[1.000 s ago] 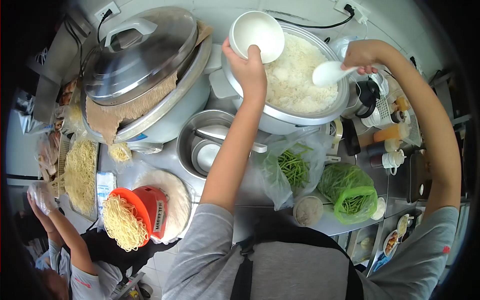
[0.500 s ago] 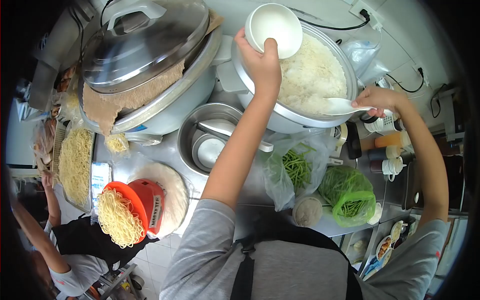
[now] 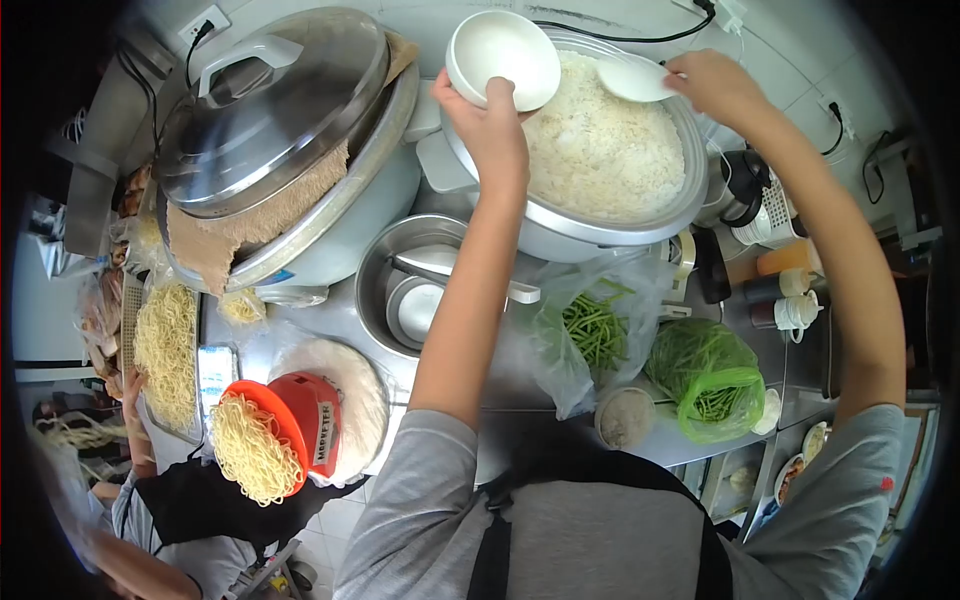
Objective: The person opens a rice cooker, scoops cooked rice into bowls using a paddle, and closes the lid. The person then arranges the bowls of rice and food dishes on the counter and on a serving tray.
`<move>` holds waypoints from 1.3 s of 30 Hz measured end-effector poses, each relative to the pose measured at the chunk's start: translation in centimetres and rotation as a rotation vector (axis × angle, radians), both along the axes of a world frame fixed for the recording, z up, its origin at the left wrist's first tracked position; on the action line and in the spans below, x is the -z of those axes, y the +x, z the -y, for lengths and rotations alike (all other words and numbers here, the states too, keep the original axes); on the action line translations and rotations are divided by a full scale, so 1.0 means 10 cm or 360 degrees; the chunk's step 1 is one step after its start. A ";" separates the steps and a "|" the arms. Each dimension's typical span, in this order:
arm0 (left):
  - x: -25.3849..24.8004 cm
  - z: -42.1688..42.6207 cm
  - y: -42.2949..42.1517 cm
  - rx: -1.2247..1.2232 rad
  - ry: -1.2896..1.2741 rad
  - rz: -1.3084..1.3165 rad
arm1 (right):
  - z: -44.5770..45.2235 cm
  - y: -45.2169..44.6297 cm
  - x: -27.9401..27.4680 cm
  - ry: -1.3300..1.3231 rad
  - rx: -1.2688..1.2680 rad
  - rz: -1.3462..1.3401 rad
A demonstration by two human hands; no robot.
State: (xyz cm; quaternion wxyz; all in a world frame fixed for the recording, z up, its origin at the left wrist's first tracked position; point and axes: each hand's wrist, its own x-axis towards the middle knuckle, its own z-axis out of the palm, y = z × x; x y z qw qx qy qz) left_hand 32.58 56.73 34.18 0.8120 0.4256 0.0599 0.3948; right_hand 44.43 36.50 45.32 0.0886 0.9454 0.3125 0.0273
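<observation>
Now that the right hand (image 3: 712, 85), gripping the paddle (image 3: 632, 80), has swung from the pot's (image 3: 570, 238) near-right rim to its far rim, rice (image 3: 605, 155) work is at the back, left hand (image 3: 495, 132) clasping the bowl (image 3: 505, 50) over the far-left rim.

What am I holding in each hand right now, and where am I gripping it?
Your left hand holds a bowl by its near rim, thumb inside; your right hand holds a spoon by its handle.
</observation>
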 end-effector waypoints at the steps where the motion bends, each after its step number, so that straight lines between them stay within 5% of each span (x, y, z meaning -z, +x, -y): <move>1: 0.00 -0.02 0.01 0.0037 -0.0026 0.0004 | 0.10 0.06 -0.04 -0.0086 -0.0240 0.0305; 4: 0.00 -0.06 0.05 0.0196 -0.0135 0.0028 | 0.32 -0.10 0.01 -0.0712 -0.0245 0.0422; 19: -0.01 -0.08 0.07 0.0634 -0.0338 0.0164 | 0.31 -0.50 0.46 -0.0201 0.0076 -0.0233; 39: 0.02 -0.12 0.11 0.0478 -0.0249 -0.0058 | 0.17 -1.24 0.33 -0.0368 -0.0250 -0.0107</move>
